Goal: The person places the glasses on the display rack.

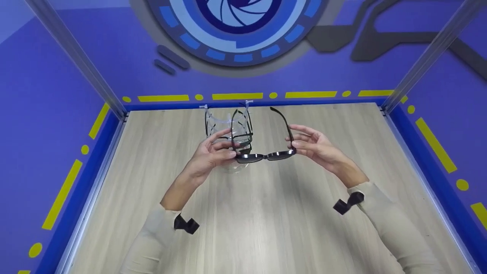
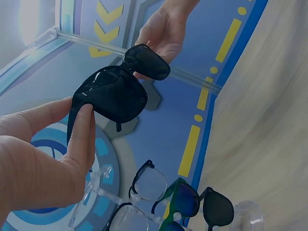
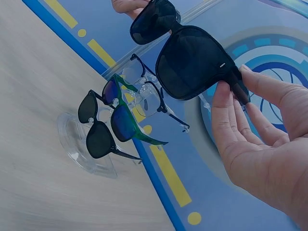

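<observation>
A pair of black sunglasses point(image 1: 280, 155) with dark lenses is held up above the table, its temples unfolded and pointing away from me. My left hand point(image 1: 203, 160) pinches it at the left hinge between thumb and fingers. At the other hinge, the right hand point(image 1: 321, 150) grips the frame the same way. Just behind the left hand stands a clear display stand point(image 3: 72, 144) bearing several glasses. Sunglasses with dark lenses point(image 3: 98, 139) sit lowest on it, green-framed glasses point(image 3: 124, 122) with blue lenses come above them, and black-rimmed clear eyeglasses point(image 3: 149, 101) are higher up.
The stand is on a wood-grain table point(image 1: 243, 228), near its back edge. Blue panels point(image 1: 114, 76) with yellow markings enclose the table at the back and both sides, with metal posts point(image 1: 83, 64) at the corners. Small black mounts point(image 1: 186, 224) are strapped at both wrists.
</observation>
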### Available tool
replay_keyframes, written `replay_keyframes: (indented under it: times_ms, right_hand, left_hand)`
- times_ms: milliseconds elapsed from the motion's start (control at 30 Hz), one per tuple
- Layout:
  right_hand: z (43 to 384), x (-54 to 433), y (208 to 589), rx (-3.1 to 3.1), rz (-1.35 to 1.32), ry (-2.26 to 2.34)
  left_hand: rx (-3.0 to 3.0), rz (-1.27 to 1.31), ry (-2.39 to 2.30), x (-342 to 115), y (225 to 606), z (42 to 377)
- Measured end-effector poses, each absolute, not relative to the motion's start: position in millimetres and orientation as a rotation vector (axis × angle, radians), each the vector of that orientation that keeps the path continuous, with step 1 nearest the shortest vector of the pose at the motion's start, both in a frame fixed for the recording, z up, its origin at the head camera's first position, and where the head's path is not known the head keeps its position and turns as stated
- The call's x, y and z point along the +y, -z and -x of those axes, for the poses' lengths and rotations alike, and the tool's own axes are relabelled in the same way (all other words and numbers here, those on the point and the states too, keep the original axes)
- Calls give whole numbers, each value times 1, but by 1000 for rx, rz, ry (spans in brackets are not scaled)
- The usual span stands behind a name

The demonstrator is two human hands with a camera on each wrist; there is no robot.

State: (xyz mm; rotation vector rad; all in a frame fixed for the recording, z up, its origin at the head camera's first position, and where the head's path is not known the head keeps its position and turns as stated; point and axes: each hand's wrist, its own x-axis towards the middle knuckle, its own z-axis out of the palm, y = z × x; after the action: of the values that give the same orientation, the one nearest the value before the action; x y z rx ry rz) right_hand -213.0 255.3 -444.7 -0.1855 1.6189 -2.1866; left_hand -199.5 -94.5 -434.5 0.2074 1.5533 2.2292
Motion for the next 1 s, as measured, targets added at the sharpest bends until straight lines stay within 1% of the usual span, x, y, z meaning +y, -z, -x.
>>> replay_keyframes:
  times_ms: [667, 1000]
  right_hand:
    - [239, 228, 435, 1561, 237, 2189]
    - [250, 213, 429, 1525, 235, 2194]
  left_hand:
    - [1542, -187, -2282, -121, 427, 218]
    - [1560, -102, -2313, -133, 424, 229]
